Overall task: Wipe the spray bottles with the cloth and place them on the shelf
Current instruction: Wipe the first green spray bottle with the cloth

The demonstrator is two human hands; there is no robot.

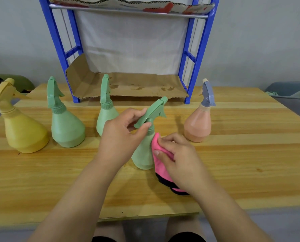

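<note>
Pinching the trigger head of a green bottle [144, 151] with the left hand [121, 133], thumb and fingers closed on the neck and nozzle; pressing a pink cloth [160, 159] against the bottle's right flank with the right hand [179, 154], fingers clamped over the fabric. Standing base-down on the counter [233, 172], tilted slightly, long axis running up and away toward the right, nozzle aimed at the shelf [128, 88]. Left hand nearer the top, so likely the carrying hand; shelf straight ahead, its cardboard-lined lower tier open and bare. Flanked by four waiting bottles: yellow [23, 130] and green [67, 126] far left, another green [105, 117] just behind the left hand, peach [198, 126] to the right. Pale wood counter, plain grey wall behind.
</note>
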